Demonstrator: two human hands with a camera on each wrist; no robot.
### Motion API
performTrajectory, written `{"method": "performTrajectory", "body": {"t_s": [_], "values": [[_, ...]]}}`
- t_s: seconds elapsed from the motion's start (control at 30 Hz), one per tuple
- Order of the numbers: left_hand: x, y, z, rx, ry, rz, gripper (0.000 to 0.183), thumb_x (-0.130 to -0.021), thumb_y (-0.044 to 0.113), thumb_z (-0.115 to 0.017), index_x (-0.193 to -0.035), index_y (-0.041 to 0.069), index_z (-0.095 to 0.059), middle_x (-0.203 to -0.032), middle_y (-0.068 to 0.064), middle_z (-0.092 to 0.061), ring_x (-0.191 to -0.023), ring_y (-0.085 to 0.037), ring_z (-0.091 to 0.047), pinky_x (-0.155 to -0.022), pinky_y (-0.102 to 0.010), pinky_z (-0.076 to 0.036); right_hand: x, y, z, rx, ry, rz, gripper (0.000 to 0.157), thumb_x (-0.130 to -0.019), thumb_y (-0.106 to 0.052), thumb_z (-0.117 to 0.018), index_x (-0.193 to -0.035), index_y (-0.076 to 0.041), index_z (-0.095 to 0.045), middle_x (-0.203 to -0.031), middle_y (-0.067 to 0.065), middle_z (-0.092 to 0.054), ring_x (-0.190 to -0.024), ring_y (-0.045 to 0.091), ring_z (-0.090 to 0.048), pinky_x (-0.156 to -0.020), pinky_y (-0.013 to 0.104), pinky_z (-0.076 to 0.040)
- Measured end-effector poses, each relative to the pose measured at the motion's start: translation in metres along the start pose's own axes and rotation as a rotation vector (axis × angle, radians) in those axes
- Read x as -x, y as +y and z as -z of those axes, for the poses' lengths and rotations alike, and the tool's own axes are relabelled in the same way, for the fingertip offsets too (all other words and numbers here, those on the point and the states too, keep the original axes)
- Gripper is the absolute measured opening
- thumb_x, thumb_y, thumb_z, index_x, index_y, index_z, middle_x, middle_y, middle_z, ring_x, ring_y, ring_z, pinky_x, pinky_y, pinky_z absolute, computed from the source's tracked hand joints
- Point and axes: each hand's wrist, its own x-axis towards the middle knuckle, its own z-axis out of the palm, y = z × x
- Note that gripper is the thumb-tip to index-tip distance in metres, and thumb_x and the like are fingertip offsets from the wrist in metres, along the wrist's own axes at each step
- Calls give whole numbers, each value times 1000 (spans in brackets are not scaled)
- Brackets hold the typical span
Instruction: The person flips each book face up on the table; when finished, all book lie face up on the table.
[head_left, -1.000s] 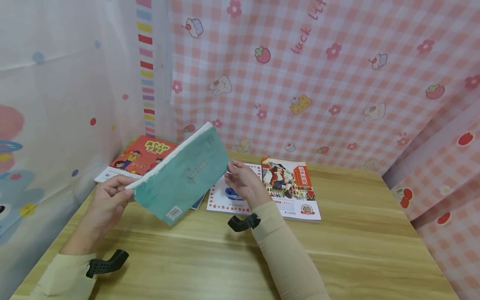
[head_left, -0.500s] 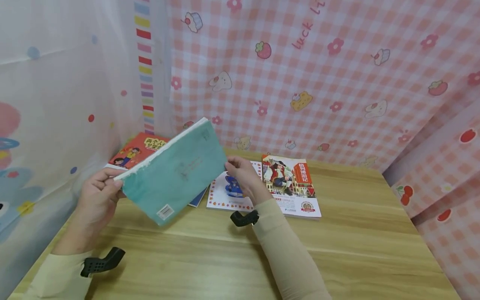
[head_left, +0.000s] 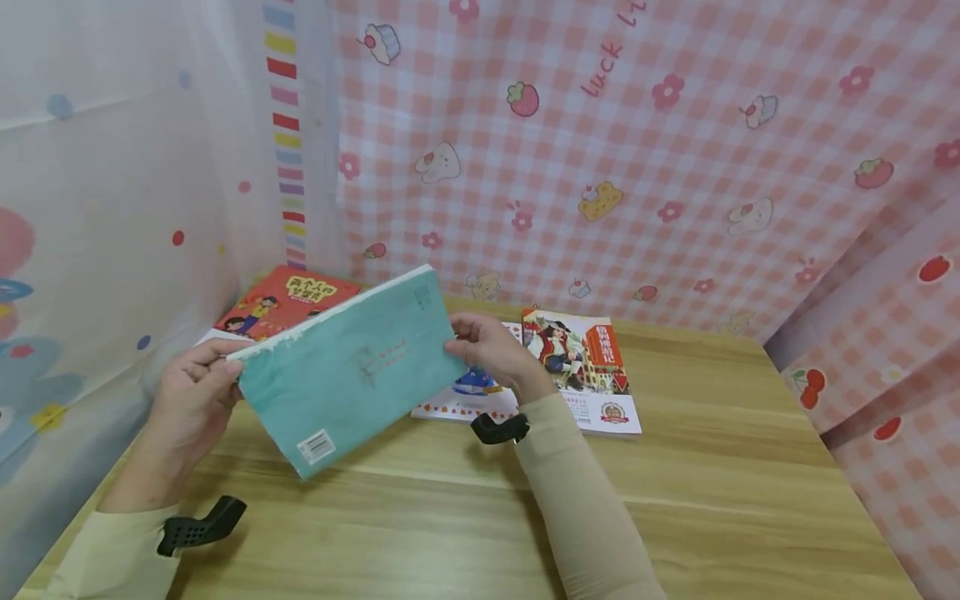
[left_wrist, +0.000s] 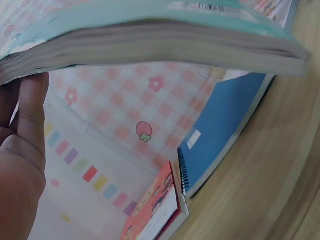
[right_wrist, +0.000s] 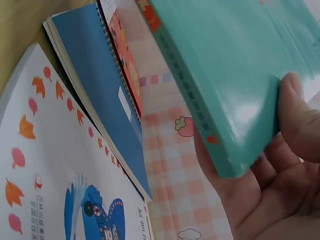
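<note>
A teal paperback book (head_left: 348, 383) is held up over the table, tilted, with its barcode side facing me. My left hand (head_left: 191, 400) pinches its upper left corner between thumb and fingers. On the right end of the book my right hand (head_left: 491, 350) keeps a grip; in the right wrist view the thumb lies on the cover and fingers curl beneath the spine corner. The left wrist view shows the closed page edges (left_wrist: 165, 47), slightly bowed.
Behind lie a red book (head_left: 300, 292), a blue spiral notebook (left_wrist: 225, 125), hidden from the head view, a white book with a leaf border (right_wrist: 60, 130), and a book with a figure in a hat (head_left: 573, 358). Curtains (head_left: 600, 150) border the wooden table (head_left: 720, 467).
The teal book has shifted left with both hands, then its barcode corner has dropped a little. My right hand has since moved slightly right.
</note>
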Motion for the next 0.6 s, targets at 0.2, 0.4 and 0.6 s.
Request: {"method": "performTrajectory", "body": {"t_s": [0.2,0.4,0.6], "values": [[0,0,3,-70,12,79,34,-104,-10,-41,-115,-1,-72,-106,-7,-74,-84,-14,-72,-72,-24,-59,-1,3,2,-50,74,23,34,-98,5,-60,-131,4,-63,-110,15,-73,-82,19,-72,-69,29,-57],[1,-1,9,-243,-79,229,38,-106,-3,-45,-126,19,-69,-113,2,-75,-91,-10,-73,-78,-24,-59,-1,10,7,-113,111,37,35,-99,3,-60,-133,4,-63,-108,8,-75,-75,14,-70,-57,25,-41],[1,-4,8,-437,-95,281,39,-103,-2,-53,-124,27,-66,-115,8,-74,-93,-9,-73,-78,-26,-60,0,12,11,-147,147,31,36,-99,3,-61,-135,4,-62,-107,3,-76,-74,12,-69,-57,25,-37]]}}
